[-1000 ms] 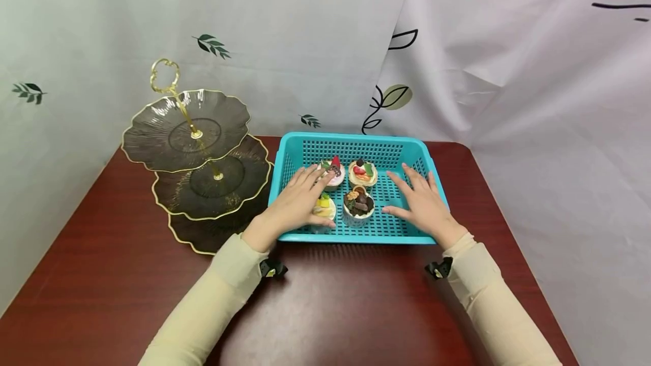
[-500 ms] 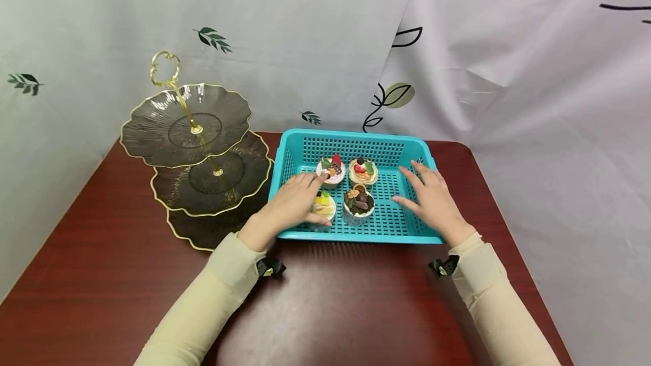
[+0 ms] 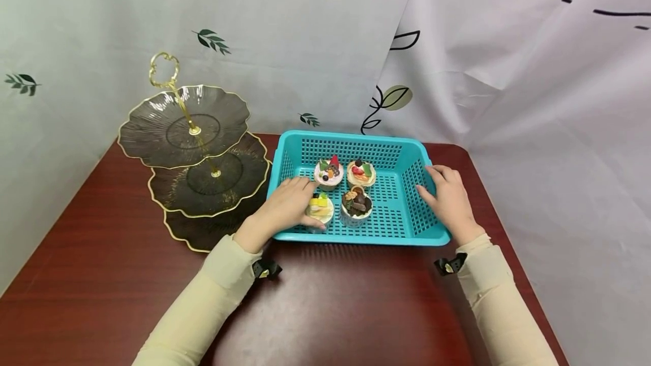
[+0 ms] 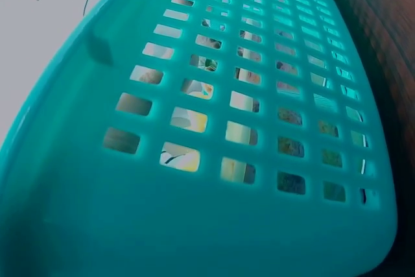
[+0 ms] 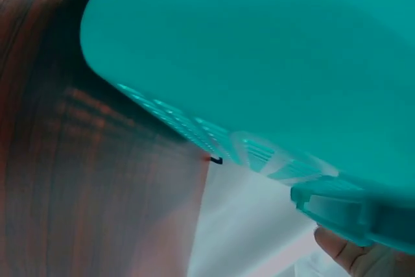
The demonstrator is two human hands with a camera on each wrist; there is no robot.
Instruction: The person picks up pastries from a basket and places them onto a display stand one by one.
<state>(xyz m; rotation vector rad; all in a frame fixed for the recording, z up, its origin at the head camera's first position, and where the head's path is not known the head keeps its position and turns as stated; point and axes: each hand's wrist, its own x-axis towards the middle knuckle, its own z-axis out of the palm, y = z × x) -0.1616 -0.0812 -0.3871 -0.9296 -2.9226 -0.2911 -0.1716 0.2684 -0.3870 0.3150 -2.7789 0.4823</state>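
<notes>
In the head view, my left hand [image 3: 286,203] is inside the blue basket [image 3: 346,238] at its left end. Its bent fingers and thumb lie around the yellow-topped cupcake [image 3: 321,207], thumb on the near side, and grip it. Close by sit a pink-creamed cupcake [image 3: 328,174], a strawberry-topped cupcake [image 3: 361,174] and a chocolate cupcake [image 3: 356,205]. My right hand [image 3: 452,201] holds the basket's right rim, thumb on the inner side; the right wrist view shows fingers [image 5: 337,246] curled under the rim. The left wrist view shows only the basket's perforated wall [image 4: 214,225].
A three-tier stand [image 3: 213,182] of dark scalloped plates with gold edges and a gold ring handle stands left of the basket. The red-brown table [image 3: 346,304] carries both. A white patterned cloth [image 3: 305,44] hangs behind.
My right hand has moved right, from inside the basket to its right rim. The left hand has drawn back from the pink-creamed cupcake and its fingers have bent around the yellow-topped one.
</notes>
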